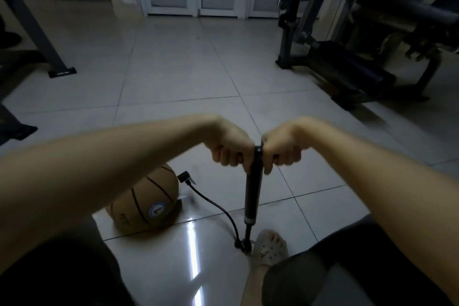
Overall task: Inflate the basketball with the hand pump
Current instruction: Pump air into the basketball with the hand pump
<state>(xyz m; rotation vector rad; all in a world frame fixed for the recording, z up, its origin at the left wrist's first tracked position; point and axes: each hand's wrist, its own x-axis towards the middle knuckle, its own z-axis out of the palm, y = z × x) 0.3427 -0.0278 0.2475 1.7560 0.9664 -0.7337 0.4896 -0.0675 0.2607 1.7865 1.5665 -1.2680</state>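
Gripping what, those two hands?
— Left hand (229,149) and right hand (283,150) each curl tight round the crossbar handle (258,149) atop the slim black upright hand pump (253,194).

Where's the ball?
— Tan-brown rubber basketball (146,204) lies left of the pump, the black hose (216,202) running toward it. Whether the needle's seated, I can't tell.

How'll it handle?
— Pump's light, stiff and tippy, I'd guess. Hold it at the handle, grey-clogged foot (270,247) steadying its base.
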